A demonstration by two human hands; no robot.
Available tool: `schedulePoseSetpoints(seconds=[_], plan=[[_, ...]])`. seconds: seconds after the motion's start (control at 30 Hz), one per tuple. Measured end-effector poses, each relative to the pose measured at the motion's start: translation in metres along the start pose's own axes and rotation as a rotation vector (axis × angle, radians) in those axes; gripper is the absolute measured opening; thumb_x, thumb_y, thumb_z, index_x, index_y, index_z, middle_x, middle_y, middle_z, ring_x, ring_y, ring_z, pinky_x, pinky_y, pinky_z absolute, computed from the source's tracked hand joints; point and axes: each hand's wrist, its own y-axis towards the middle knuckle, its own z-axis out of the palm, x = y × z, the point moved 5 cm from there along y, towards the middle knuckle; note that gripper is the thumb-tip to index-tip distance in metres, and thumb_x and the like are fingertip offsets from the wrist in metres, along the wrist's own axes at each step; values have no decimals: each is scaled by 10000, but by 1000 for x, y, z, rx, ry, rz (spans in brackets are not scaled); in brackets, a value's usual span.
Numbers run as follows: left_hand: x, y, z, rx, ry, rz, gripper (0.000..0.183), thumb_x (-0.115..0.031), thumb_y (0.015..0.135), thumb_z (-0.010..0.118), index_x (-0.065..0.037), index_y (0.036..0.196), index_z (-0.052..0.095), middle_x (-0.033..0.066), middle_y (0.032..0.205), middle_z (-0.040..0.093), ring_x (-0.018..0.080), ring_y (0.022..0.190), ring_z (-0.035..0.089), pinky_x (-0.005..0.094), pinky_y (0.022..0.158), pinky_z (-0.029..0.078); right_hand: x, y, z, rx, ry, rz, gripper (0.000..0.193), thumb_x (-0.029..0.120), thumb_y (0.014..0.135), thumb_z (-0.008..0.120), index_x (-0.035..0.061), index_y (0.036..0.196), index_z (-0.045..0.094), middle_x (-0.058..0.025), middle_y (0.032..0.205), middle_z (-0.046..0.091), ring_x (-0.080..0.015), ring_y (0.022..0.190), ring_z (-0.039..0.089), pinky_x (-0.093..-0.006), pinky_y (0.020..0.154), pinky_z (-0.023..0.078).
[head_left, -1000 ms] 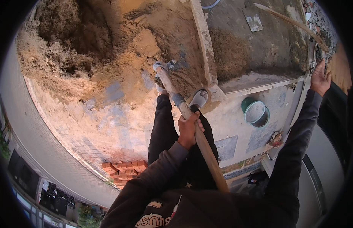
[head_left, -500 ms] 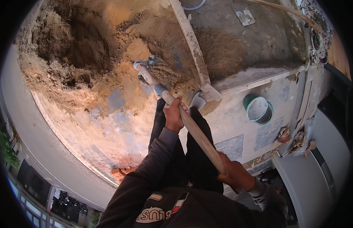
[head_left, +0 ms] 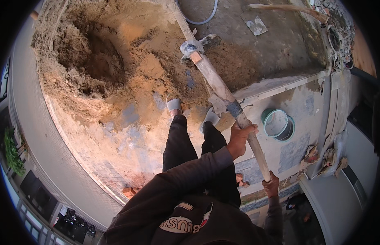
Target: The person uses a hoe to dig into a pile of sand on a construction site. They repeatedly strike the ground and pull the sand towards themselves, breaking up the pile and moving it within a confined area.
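A long-handled hoe with a wooden shaft crosses the view from the upper middle to the lower right. My left hand is wrapped round the shaft below a dark binding. Nearer the shaft's lower end, my right hand is closed round the wood. The grey hoe head appears over the concrete ledge, its blade mostly edge-on. Dug-up brown soil lies to the left of the shaft, with a dark hollow in it.
My feet, in light slippers, stand at the soil's near edge. A green bucket with grey residue is at the right, beside a low concrete edge. A wooden pole and rubble lie at the far right.
The hoe has come up off the soil and swung right, its head now over the ledge. Both hands have moved right with the shaft, the left hand also lower in view.
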Motion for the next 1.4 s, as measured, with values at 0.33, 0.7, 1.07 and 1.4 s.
schedulePoseSetpoints(seconds=[0.33, 0.7, 1.07, 1.4], plan=[[-45, -6, -31, -62, -180, 117, 106, -58, 859, 664, -68, 860, 559, 45, 770, 542, 202, 746, 565, 398, 776, 502, 58, 87, -3, -222, -212, -374, 239, 109, 641, 730, 90, 858, 633, -127, 825, 658, -347, 802, 632, -420, 692, 493], [-91, -52, -157, -339, -374, 133, 178, -131, 874, 665, -83, 783, 520, 38, 708, 510, 222, 700, 521, 424, 774, 491, 149, 35, 19, 150, -334, -644, 397, 189, 652, 813, 82, 974, 606, -112, 854, 642, -324, 818, 646, -422, 730, 509], [-165, -139, -311, -642, -423, 545, 276, -148, 881, 642, -124, 679, 454, 3, 594, 445, 182, 551, 456, 348, 569, 443, 245, 19, 10, 115, 10, -985, 369, 172, 780, 708, 34, 1110, 616, -113, 919, 636, -245, 785, 615, -359, 740, 504], [-235, -189, -539, -783, -604, 313, 269, -153, 869, 623, -128, 660, 455, -16, 566, 430, 185, 522, 470, 347, 580, 497, 17, 62, 102, 48, 205, 239, 233, 65, 790, 620, -11, 1010, 629, -107, 778, 650, -174, 599, 621, -304, 546, 493]])
